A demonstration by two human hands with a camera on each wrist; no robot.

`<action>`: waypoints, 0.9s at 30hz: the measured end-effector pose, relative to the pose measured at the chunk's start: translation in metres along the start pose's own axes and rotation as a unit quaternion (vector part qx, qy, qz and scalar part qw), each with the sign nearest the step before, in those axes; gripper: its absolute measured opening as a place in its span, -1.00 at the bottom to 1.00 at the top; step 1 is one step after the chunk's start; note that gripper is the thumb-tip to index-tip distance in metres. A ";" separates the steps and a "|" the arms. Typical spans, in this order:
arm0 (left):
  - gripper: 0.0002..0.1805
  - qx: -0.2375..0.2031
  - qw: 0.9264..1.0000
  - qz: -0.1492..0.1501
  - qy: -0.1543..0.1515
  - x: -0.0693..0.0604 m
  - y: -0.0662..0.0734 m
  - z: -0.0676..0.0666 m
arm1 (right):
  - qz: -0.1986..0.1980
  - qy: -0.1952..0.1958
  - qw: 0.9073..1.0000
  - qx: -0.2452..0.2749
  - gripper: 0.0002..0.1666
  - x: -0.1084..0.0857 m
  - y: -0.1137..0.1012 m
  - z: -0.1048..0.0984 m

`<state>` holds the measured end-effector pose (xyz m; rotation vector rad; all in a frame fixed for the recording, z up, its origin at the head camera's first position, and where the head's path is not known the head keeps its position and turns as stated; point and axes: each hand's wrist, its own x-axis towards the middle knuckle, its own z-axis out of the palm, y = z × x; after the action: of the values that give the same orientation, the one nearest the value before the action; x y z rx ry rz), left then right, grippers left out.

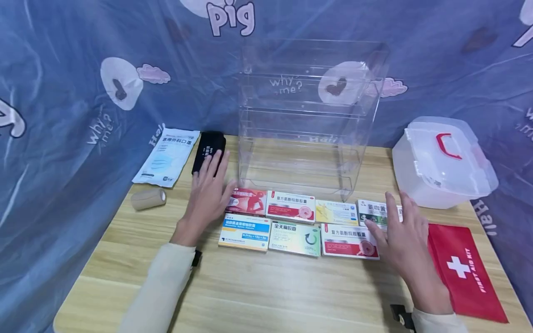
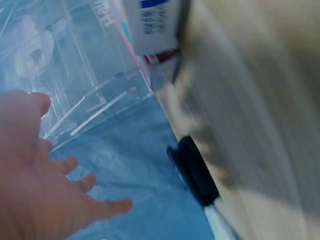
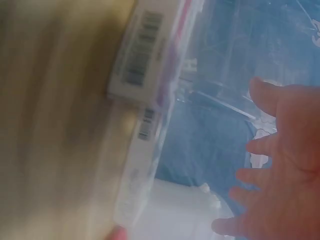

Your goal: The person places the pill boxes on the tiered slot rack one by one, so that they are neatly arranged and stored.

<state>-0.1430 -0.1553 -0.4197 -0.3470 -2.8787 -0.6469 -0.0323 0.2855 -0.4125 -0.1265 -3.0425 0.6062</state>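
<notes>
My left hand [image 1: 206,196] hovers with fingers extended beside the red medicine box [image 1: 250,202], its fingertips overlapping the black pouch [image 1: 209,147] in the head view. On the right, my other hand [image 1: 404,243] spreads its fingers above the white-and-green medicine box [image 1: 372,213], partly hiding it. Neither hand holds anything. Two rows of medicine boxes lie flat between them, among them a blue-and-white box [image 1: 244,233], a green box [image 1: 294,239] and a red-and-white box [image 1: 350,242]. In the left wrist view the hand [image 2: 50,185] appears open, and so does the hand [image 3: 290,170] in the right wrist view.
Behind the boxes stands a clear acrylic tiered rack [image 1: 300,125]. A translucent lidded box [image 1: 443,162] with a red handle is at the back right, near a red first aid pouch [image 1: 468,273]. A mask packet [image 1: 166,157] and a tan bandage roll [image 1: 148,199] lie left.
</notes>
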 end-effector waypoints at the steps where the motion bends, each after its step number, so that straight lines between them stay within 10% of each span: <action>1: -0.13 -0.021 1.000 0.009 0.006 0.007 0.002 0.003 | 0.002 -0.005 1.000 -0.001 0.26 -0.002 0.000 0.001; 9: -0.09 -0.156 0.983 0.057 0.074 0.046 0.010 0.021 | 0.015 -0.026 1.000 0.003 0.27 -0.011 0.006 0.010; 27: 0.00 -0.149 0.985 0.052 0.074 0.056 0.009 0.021 | 0.010 -0.103 0.994 0.039 0.10 0.020 0.057 -0.023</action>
<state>-0.1969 -0.1280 -0.4225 -0.4639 -2.6036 -1.0395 -0.0471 0.3483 -0.4131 -0.0978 -3.2119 0.7865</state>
